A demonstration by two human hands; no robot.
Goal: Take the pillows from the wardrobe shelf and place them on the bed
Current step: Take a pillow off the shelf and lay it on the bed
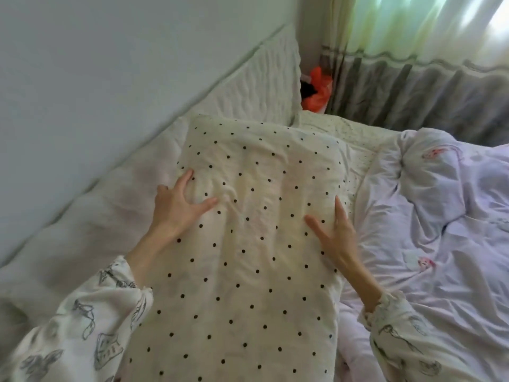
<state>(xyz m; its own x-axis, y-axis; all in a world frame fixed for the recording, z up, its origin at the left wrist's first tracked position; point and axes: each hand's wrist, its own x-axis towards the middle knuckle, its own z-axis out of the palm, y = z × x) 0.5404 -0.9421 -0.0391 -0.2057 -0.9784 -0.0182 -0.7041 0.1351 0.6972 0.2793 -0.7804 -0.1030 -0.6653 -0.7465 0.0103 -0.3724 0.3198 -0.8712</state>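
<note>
A cream pillow with black polka dots (248, 244) lies lengthwise on the bed, running from the bottom of the view up to the headboard. My left hand (176, 205) rests flat on its upper left edge with fingers spread. On the pillow's right edge lies my right hand (334, 238), palm down, fingers apart. Neither hand grips the fabric. A plain white pillow (82, 230) lies along the wall to the left, partly under the dotted one. The wardrobe is out of view.
A crumpled white quilt with small pink prints (440, 230) covers the bed's right side. A white padded headboard (256, 86) stands against the grey wall. An orange bag (316, 92) sits in the corner beside grey-and-white curtains (413, 86).
</note>
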